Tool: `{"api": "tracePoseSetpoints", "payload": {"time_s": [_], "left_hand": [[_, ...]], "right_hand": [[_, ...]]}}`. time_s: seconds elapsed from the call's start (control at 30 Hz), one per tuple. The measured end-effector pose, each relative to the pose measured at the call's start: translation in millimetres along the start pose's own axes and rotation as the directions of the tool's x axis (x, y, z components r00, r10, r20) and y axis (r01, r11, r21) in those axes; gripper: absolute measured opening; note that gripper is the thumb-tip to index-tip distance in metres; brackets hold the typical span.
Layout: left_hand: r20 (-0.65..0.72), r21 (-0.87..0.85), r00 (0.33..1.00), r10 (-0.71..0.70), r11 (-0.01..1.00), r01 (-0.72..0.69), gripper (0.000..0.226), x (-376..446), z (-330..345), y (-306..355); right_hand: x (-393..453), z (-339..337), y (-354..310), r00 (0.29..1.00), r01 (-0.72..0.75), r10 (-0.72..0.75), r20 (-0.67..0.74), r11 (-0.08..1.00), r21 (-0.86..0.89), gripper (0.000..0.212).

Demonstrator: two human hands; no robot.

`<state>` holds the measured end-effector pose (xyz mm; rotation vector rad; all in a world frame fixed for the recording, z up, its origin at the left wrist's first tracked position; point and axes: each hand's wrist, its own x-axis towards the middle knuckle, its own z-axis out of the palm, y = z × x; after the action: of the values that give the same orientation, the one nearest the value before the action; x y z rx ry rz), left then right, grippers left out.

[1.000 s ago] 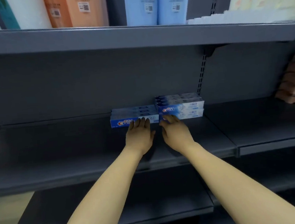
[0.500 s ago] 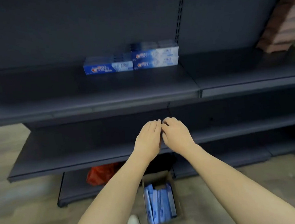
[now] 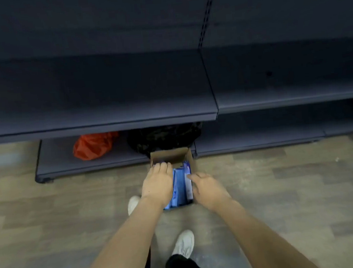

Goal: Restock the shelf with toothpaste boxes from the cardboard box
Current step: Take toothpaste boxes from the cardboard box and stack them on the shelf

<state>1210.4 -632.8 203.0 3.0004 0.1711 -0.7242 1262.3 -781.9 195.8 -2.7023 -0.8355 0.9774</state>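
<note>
Both hands have dropped from shelf height; left hand (image 3: 157,186) and right hand (image 3: 207,187) spread, holding nothing, over the cardboard box (image 3: 170,155).

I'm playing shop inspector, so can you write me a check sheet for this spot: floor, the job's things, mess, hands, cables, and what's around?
Surface: wood-look floor, a few pale specks.
Job's things: cardboard box on the floor, flaps open, blue toothpaste boxes standing inside.
Clutter: orange bag and dark bag on the bottom shelf.
Hands: left hand over the box's left side; right hand at its right edge; grip unclear.
Cables: nothing seen.
Surroundings: dark shelves; white shoes.
</note>
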Motion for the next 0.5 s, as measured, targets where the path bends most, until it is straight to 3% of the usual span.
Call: {"api": "tracePoseSetpoints", "payload": {"time_s": [0.23,0.5], "left_hand": [[0.226,0.063,0.968,0.105,0.990,-0.123,0.055,62,132,3],[0.492,0.244,0.841,0.224,0.892,-0.380,0.039,144,251,-2]], "right_hand": [[83,132,40,0.990,-0.053,0.044,0.134,0.996,0.066,0.048],[179,232,66,0.933,-0.229,0.181,0.310,0.965,0.125,0.053]]}}
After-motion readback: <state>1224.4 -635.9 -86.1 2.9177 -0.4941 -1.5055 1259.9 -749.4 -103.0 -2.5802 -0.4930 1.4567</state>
